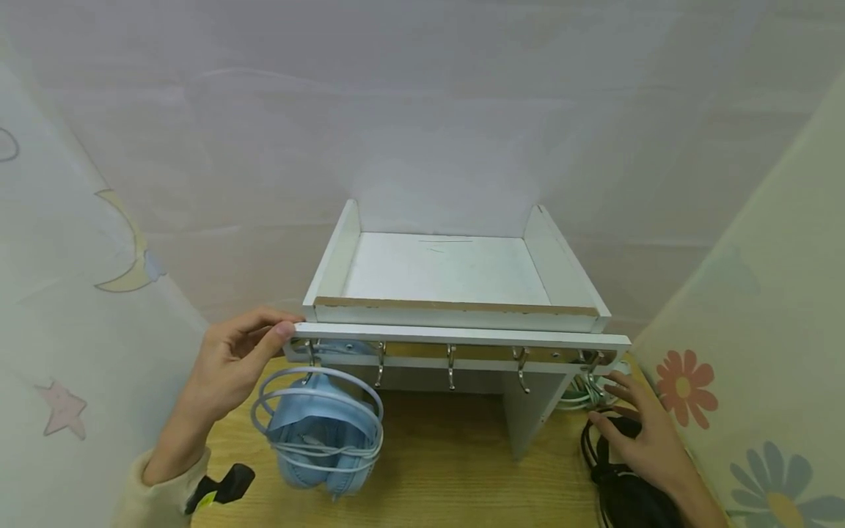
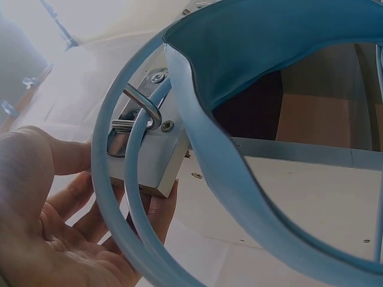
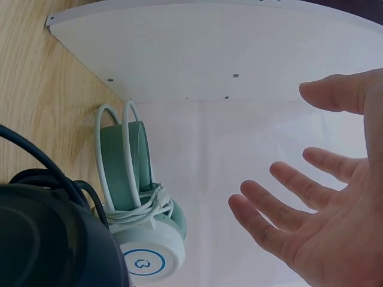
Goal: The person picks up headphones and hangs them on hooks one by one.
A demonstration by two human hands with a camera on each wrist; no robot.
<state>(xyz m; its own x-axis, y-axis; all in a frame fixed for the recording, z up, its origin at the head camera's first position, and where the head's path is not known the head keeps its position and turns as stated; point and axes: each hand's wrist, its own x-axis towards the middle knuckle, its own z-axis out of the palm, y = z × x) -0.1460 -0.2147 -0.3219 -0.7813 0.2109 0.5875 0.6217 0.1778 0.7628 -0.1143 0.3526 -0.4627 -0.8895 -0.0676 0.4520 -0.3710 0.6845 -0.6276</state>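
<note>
My left hand grips the left end of the white hook rail, thumb at the front and fingers behind in the left wrist view. From the leftmost hook hang light blue headphones, their cable wound around them. The right hand is spread with nothing between thumb and fingers, above black headphones on the right. In the right wrist view, green and white headphones with a wound white cable stand beyond the black ones, apart from the hand.
A white shelf with raised sides tops the rail, and its side panel stands on the wooden table. More metal hooks line the rail. Patterned cloth hangs at both sides, plain cloth behind.
</note>
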